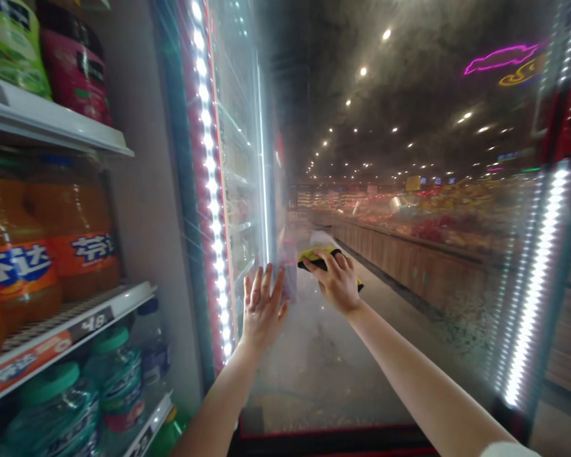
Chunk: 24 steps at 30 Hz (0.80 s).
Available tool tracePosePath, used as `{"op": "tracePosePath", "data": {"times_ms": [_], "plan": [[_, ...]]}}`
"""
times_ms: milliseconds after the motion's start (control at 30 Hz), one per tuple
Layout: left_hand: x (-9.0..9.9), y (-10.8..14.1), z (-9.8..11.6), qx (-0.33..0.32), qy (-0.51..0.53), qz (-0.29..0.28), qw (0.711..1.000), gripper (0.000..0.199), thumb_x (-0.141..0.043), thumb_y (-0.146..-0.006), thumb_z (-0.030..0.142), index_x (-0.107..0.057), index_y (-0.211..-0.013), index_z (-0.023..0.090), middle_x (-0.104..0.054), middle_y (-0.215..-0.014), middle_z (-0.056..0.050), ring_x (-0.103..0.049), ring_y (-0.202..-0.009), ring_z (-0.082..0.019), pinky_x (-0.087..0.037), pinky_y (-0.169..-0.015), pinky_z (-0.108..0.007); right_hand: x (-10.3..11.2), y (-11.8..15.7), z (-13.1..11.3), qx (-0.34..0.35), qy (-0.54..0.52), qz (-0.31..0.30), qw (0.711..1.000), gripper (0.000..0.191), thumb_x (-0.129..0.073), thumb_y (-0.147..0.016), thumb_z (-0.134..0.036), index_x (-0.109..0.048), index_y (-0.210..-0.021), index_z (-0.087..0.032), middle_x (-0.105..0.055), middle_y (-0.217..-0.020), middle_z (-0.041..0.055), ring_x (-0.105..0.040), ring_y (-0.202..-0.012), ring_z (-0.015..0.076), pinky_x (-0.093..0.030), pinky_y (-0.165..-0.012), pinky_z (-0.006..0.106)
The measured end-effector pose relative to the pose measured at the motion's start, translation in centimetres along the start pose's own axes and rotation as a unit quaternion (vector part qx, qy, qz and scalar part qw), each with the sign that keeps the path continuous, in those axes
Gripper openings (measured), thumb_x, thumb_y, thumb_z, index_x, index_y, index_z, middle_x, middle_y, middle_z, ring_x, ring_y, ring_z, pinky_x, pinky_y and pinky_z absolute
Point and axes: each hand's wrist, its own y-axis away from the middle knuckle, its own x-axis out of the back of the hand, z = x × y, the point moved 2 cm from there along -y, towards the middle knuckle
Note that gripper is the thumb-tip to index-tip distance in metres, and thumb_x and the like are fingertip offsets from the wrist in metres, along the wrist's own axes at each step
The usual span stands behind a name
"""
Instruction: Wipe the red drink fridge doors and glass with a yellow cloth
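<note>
In front of me is the fogged glass door [323, 355] of a drinks fridge, seen from its inner side. My left hand [262, 308] lies flat against the glass near its left side, fingers spread, holding nothing. A yellow and black cloth [316, 259] is gripped in my right hand [335, 279], which presses it to the pane to the right of my left hand and slightly higher. Part of the cloth is hidden under the fingers.
Shelves [124, 295] at the left hold orange soda bottles [78, 247] and teal-capped bottles [117, 374]. Bright LED strips line the door's left side [209, 152] and right side [535, 285]. Beyond the glass, a wood-sided display counter [385, 244] runs along a store aisle.
</note>
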Motion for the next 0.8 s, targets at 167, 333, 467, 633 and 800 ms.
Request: {"op": "tracePosePath", "data": {"times_ms": [167, 333, 467, 633, 800], "plan": [[0.6, 0.5, -2.0, 0.016, -0.009, -0.016, 1.0, 0.087, -0.062, -0.093, 0.031, -0.01, -0.163, 0.029, -0.024, -0.167, -0.013, -0.022, -0.155, -0.034, -0.016, -0.126, -0.06, 0.3, -0.8, 1.8, -0.092, -0.022, 0.088, 0.992, 0.047, -0.055, -0.092, -0.018, -0.067, -0.131, -0.039, -0.058, -0.129, 0.0074, -0.048, -0.106, 0.0263, -0.042, -0.092, 0.041], [1.5, 0.9, -3.9, 0.04, -0.028, -0.031, 0.998, 0.087, -0.062, -0.093, 0.035, -0.011, -0.163, 0.021, -0.022, -0.167, -0.015, -0.014, -0.156, -0.035, -0.016, -0.126, -0.062, -1.5, -5.2, -5.6, -0.095, -0.015, 0.071, 0.993, 0.05, -0.051, -0.096, -0.022, -0.057, -0.144, -0.034, -0.053, -0.138, 0.0131, -0.047, -0.105, 0.0294, -0.041, -0.09, 0.046], [2.2, 1.8, -5.0, 0.05, -0.035, -0.044, 0.997, 0.084, -0.062, -0.093, 0.033, -0.016, -0.162, 0.016, -0.022, -0.167, -0.017, -0.008, -0.157, -0.033, -0.024, -0.125, -0.056, -2.1, -3.5, -8.9, 0.025, -0.004, -0.011, 1.0, 0.058, -0.05, -0.097, -0.019, -0.045, -0.152, -0.039, -0.053, -0.143, 0.0103, -0.047, -0.106, 0.0288, -0.04, -0.088, 0.044], [3.0, 2.7, -5.9, 0.053, -0.05, -0.047, 0.996, 0.086, -0.065, -0.091, 0.032, -0.019, -0.162, 0.018, -0.026, -0.166, -0.017, -0.012, -0.157, -0.035, -0.018, -0.126, -0.06, -1.9, -1.8, -6.6, 0.043, -0.016, -0.007, 0.999, 0.056, -0.059, -0.092, -0.017, -0.056, -0.143, -0.042, -0.058, -0.134, 0.0065, -0.049, -0.103, 0.0258, -0.039, -0.088, 0.041], [4.0, 2.7, -6.6, 0.058, -0.063, -0.04, 0.996, 0.087, -0.062, -0.092, 0.03, -0.013, -0.163, 0.018, -0.027, -0.166, -0.017, -0.014, -0.156, -0.035, -0.014, -0.126, -0.062, -2.7, -5.8, -9.5, -0.043, -0.02, 0.045, 0.998, 0.055, -0.055, -0.096, -0.02, -0.052, -0.147, -0.037, -0.055, -0.138, 0.0125, -0.049, -0.104, 0.0287, -0.039, -0.089, 0.045]]}}
